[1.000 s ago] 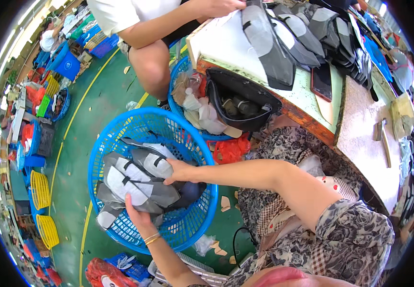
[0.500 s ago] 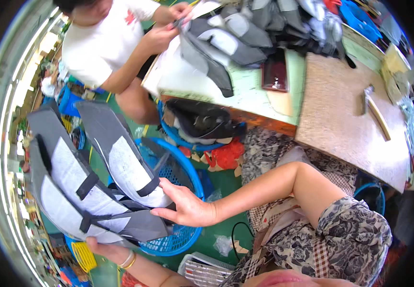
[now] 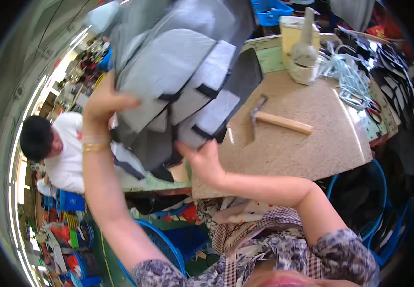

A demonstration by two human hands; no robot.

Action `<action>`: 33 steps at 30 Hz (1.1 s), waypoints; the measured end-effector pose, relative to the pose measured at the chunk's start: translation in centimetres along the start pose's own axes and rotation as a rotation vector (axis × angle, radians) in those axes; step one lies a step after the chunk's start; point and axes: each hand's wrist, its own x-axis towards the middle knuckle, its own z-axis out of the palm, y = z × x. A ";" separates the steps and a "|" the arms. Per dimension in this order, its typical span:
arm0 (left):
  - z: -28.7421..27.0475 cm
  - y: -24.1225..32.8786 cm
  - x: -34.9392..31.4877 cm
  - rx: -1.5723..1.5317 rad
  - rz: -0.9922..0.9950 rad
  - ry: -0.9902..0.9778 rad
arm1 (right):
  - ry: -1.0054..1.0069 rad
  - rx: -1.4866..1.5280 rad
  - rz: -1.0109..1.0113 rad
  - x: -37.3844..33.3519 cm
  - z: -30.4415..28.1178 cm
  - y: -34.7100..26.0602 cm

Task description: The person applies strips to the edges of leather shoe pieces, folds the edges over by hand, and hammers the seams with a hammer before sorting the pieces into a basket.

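Note:
A stack of dark grey, curved fabric panels point(image 3: 180, 64), with pale grey patches and short black tabs, is held up over the table; its upper part is smeared by motion. My left hand point(image 3: 107, 103) grips its left side, thumb on the front and the other fingers hidden behind. On the lower edge, beside one black tab, my right hand point(image 3: 206, 161) has closed with its thumb in front. To the right of the stack a hammer point(image 3: 283, 122) with a wooden handle lies on a brown board point(image 3: 283, 162).
A yellow container point(image 3: 293, 33) and a whitish pot with an upright handle point(image 3: 305, 67) stand behind the board. Pale blue cords point(image 3: 345, 71) and red-handled scissors point(image 3: 374, 112) lie at right. A person in white point(image 3: 63, 148) is at left. Below the table is a blue basket point(image 3: 161, 239).
Both my hands have lifted the panel stack from above the blue basket, up and to the right, over the table. The view has swung right, so the other person appears farther left and lower.

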 end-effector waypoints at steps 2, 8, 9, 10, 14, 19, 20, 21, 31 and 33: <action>3.5 0.1 8.8 -0.211 -0.027 -0.410 | 0.180 0.034 0.236 4.5 -2.9 -2.9; 21.7 -10.7 20.9 0.167 0.053 -0.649 | -0.148 -0.133 0.850 4.2 -14.7 -5.7; 23.3 -10.3 20.9 0.034 0.090 -0.510 | -0.317 -0.187 0.895 4.2 -15.0 -9.2; 24.2 -10.6 20.1 -0.099 0.113 -0.374 | -0.408 -0.391 0.692 4.4 -14.9 -10.1; 22.1 -10.8 15.1 0.108 0.624 0.290 | -0.486 -1.040 -0.294 9.1 -11.6 -10.8; 19.3 -5.8 1.9 -0.183 0.726 0.707 | -0.788 -1.811 -0.713 23.9 -20.5 -4.9; 17.6 -6.8 -3.6 -0.189 0.638 0.737 | -0.795 -1.920 -0.699 24.2 -22.0 -2.3; 16.9 -8.7 -8.7 -0.199 0.571 0.868 | -0.787 -1.875 -0.604 23.6 -22.7 -0.7; 16.6 -31.3 -53.7 0.061 -1.267 1.345 | -0.895 -1.771 -0.740 25.6 -23.3 -3.5; 19.9 -37.4 -52.2 0.344 -1.307 1.073 | -0.815 -1.748 -0.634 27.3 -25.7 -4.4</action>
